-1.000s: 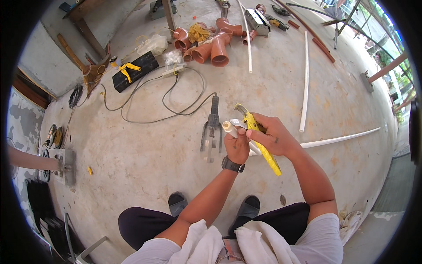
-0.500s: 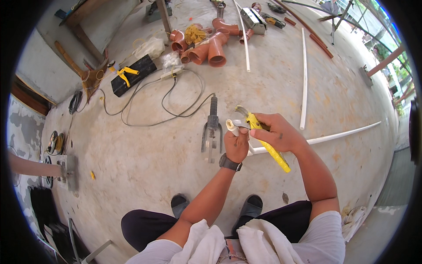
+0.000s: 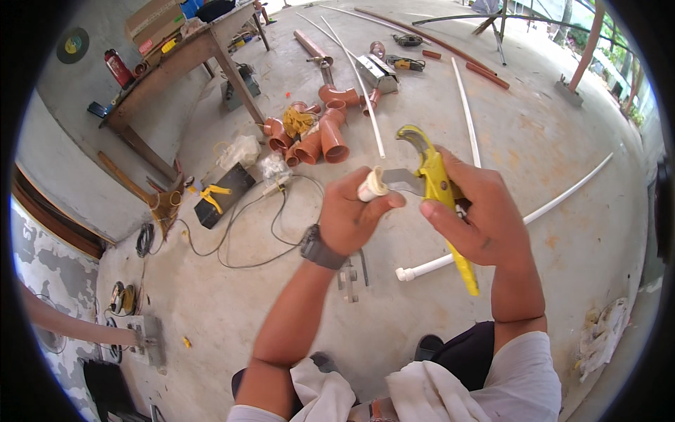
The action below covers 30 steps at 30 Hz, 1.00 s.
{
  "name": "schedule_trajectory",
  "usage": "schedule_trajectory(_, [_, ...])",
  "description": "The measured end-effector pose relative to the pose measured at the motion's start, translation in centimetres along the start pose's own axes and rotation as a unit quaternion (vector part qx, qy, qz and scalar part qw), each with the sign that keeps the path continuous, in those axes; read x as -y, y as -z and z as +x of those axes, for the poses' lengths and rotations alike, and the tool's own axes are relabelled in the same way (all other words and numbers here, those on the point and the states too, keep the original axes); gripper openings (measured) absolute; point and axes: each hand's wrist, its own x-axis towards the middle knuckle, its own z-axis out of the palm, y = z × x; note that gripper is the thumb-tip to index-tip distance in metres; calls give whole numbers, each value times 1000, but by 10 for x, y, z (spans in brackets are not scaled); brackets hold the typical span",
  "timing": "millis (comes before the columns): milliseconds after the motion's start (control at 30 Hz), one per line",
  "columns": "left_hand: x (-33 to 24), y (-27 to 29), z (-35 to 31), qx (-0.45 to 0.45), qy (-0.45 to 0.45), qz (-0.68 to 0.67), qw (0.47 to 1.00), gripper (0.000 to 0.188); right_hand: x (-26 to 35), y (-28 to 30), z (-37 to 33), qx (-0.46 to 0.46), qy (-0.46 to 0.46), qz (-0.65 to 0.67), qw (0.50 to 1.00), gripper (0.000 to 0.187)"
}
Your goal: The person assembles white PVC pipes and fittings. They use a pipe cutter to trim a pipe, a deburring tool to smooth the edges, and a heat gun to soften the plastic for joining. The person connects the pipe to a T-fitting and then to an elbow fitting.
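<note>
My left hand (image 3: 344, 218), with a dark watch at its wrist, grips a short cream-white plastic pipe piece (image 3: 373, 186), its open end turned up toward me. My right hand (image 3: 485, 211) is wrapped round the handles of a yellow pipe cutter (image 3: 437, 179). The cutter's jaws are spread: the hooked jaw points up and away, while the flat metal blade reaches left to the rim of the pipe piece, apparently touching it. On the floor below my hands lies a white pipe with an elbow end (image 3: 415, 271). My left wrist partly hides a grey tool stand (image 3: 349, 283).
Orange-brown pipe fittings (image 3: 335, 135) lie heaped ahead, near a wooden table (image 3: 232, 67). Left of them is a black box (image 3: 239, 181) with a yellow-handled tool (image 3: 213, 193) on it. Cables (image 3: 223, 246) loop over the floor. Long white pipes (image 3: 465, 112) lie farther off.
Both hands have come up closer to the camera with the pipe piece and cutter. The view has tilted up, showing more of the table. The blade stays at the pipe piece's rim.
</note>
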Motion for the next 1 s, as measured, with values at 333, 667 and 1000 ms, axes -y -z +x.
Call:
schedule_trajectory(333, [37,115,-113,-37,102,112,988,36,14,-120,13,208,7,48,977,69])
schedule_trajectory(667, [30,115,-126,-65,137,104,983,45,32,-121,22,214,35,-16,976,70])
schedule_trajectory(1000, [55,107,-134,-48,107,126,985,50,20,-122,19,224,-16,-11,974,66])
